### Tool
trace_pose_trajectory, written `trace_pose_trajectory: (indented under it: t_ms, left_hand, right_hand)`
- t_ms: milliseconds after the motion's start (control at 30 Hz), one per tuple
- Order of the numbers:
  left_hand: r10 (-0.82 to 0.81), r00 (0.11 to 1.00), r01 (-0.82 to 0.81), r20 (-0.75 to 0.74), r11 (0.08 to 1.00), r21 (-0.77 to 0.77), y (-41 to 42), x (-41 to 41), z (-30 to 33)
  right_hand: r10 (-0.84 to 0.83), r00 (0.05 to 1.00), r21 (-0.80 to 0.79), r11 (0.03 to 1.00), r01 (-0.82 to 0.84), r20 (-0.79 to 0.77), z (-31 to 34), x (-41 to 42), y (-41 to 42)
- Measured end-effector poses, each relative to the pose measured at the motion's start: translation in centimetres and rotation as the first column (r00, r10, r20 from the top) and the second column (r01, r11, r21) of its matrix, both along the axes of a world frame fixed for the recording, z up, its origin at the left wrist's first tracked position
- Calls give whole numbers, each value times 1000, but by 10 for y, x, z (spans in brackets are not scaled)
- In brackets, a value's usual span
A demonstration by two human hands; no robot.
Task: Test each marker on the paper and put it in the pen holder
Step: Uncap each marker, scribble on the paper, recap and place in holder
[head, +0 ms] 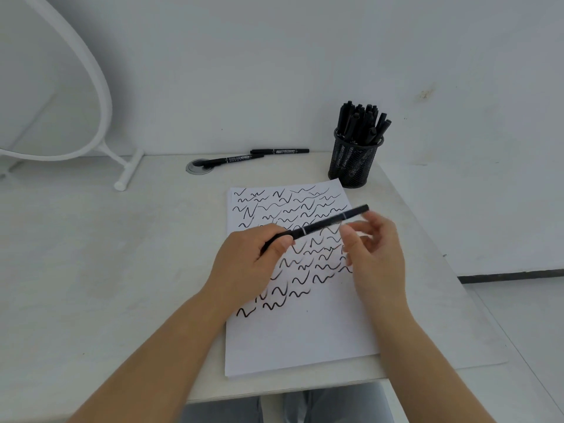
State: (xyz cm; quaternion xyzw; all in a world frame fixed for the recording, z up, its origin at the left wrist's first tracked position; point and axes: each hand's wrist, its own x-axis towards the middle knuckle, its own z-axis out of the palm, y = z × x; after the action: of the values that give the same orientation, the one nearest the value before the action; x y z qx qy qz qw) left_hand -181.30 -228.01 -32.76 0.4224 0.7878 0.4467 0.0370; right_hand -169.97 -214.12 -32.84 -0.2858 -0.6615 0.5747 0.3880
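- White desk [91, 270] runs up to a pale wall, with the paper [299, 337] lying near its front edge, covered in rows of black squiggles.
- Left hand [244, 267] pinches one end of a black marker [323, 224] between thumb and fingers, holding it slantwise above the paper.
- Right hand [375, 254] hovers at the marker's far end, fingers spread and blurred; I cannot tell whether they touch it.
- Black mesh pen holder [354, 163] stands just beyond the paper's far right corner, crowded with upright black markers.
- Two more markers [259, 155] lie by the wall, one across a round metal grommet [198, 167].
- White curved frame [100, 96] stands at the far left.
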Motion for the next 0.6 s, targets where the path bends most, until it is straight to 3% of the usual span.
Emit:
trace_pose_trajectory:
  t_ms: [67, 167, 267, 333, 500, 533, 600]
  left_hand:
    - [84, 996, -84, 22, 996, -13, -2, -5, 0]
    - [107, 994, -107, -11, 991, -85, -1, -8, 4]
    - [74, 991, -87, -114, 989, -119, 4, -11, 15]
    - [55, 984, -78, -172, 988, -130, 7, -17, 24]
    - [-51, 971, 15, -235, 988, -151, 18, -47, 39]
    - [-64, 980, 40, -187, 991, -131, 21, -58, 39]
    - [-25, 997, 15, -75, 991, -136, 28, -86, 37]
  right_hand:
    - [-111, 994, 310, 945, 101, 15, 4, 0, 2]
    - [-69, 995, 800, 600, -19, 75, 16, -8, 2]
    - [-52, 984, 961, 227, -156, 172, 28, -23, 4]
    - [-34, 976, 973, 100, -210, 214, 35, -32, 8]
    - [-28, 947, 948, 24, -318, 319, 53, -56, 25]
    - [-68, 939, 941, 55, -333, 336, 56, -61, 30]
    - [-131, 919, 905, 268, -329, 372, 61, -70, 42]
